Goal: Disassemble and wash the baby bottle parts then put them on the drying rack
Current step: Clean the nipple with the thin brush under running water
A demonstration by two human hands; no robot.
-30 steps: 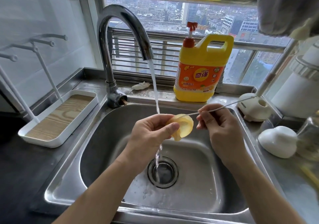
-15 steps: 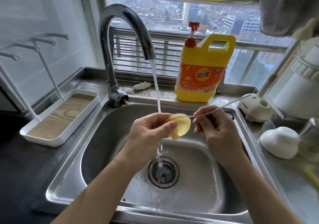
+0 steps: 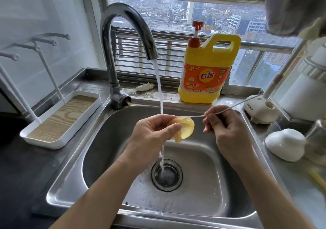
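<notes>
My left hand (image 3: 151, 133) grips a soft yellowish silicone bottle nipple (image 3: 185, 127) over the steel sink (image 3: 98, 158), beside the running stream from the tap (image 3: 127, 34). My right hand (image 3: 224, 124) pinches a thin white wire brush (image 3: 234, 106) whose tip reaches into the nipple. The drying rack (image 3: 60, 121), a white tray with a wood-look base and white pegs, stands on the counter at the left with nothing on it.
A yellow dish-soap jug (image 3: 206, 77) with a red pump stands on the sill behind the sink. A white brush holder (image 3: 261, 110), a white dome-shaped piece (image 3: 285, 144) and a clear bottle (image 3: 315, 137) sit on the right counter. Water runs into the drain (image 3: 166, 175).
My right hand has drawn slightly to the right with the thin brush. The left hand keeps the nipple in much the same place by the stream.
</notes>
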